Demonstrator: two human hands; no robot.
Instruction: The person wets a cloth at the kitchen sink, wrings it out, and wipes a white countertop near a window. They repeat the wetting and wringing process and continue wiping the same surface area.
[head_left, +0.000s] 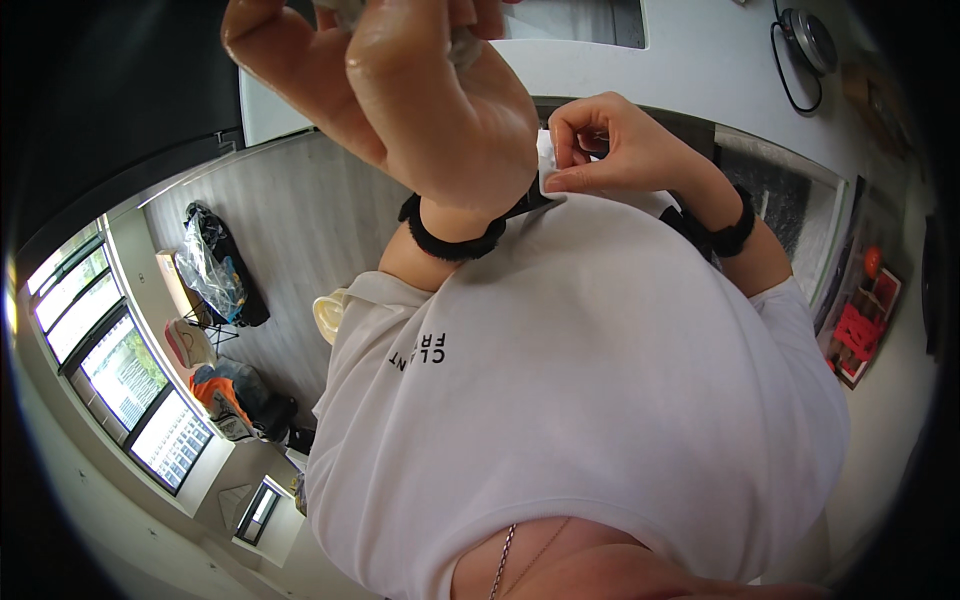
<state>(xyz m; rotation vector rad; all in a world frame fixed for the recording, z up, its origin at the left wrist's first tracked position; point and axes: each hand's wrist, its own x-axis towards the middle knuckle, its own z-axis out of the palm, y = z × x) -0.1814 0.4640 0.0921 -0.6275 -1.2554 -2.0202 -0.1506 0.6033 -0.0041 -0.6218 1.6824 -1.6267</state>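
Observation:
My left hand (450, 112) is raised close to the camera at the top, its skin wet and fingers curled around a whitish translucent thing (465, 49). What that thing is cannot be told, as the picture's top edge cuts it off. Lower and to the right, my right hand (622, 146) pinches white cloth (547, 154), which looks like the hem of the white T-shirt (585, 337) that I wear. Black fuzzy bands circle both forearms near the wrists.
Ahead is a white countertop (697, 75) with a rectangular sink-like opening (570, 19). A round silver and black device (814, 41) with a cable lies on it at right. Black and clear plastic bags (217, 270), a cap-like item (189, 343) and other belongings stand at left by the windows.

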